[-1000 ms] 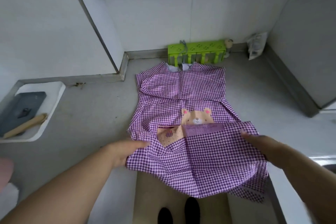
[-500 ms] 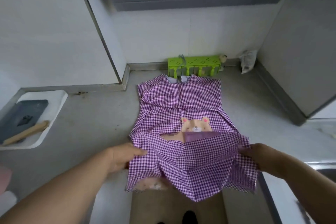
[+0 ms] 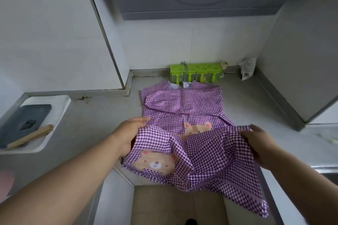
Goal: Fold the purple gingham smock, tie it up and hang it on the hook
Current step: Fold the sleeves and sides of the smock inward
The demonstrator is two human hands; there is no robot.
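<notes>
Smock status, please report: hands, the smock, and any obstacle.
Left hand and right hand both gripping the hem. Purple gingham smock flat on counter, lower part lifted, not folded over yet. Green rack touches the collar end; fold path clear.

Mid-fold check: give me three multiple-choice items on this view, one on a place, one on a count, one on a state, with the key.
1. Where is the green rack?
A. Against the back wall, beyond the smock's collar
B. In the white tray
C. On the floor

2. How many bear faces show on the smock?
A. None
B. Two
C. Four

3. How is the hem?
A. Flat on the counter
B. Lifted by both hands
C. Tied in a knot

Key: 1 A, it stands at the wall past the collar. 2 B, one mid-smock, one on the raised flap. 3 B, left hand and right hand each grip a side.
</notes>
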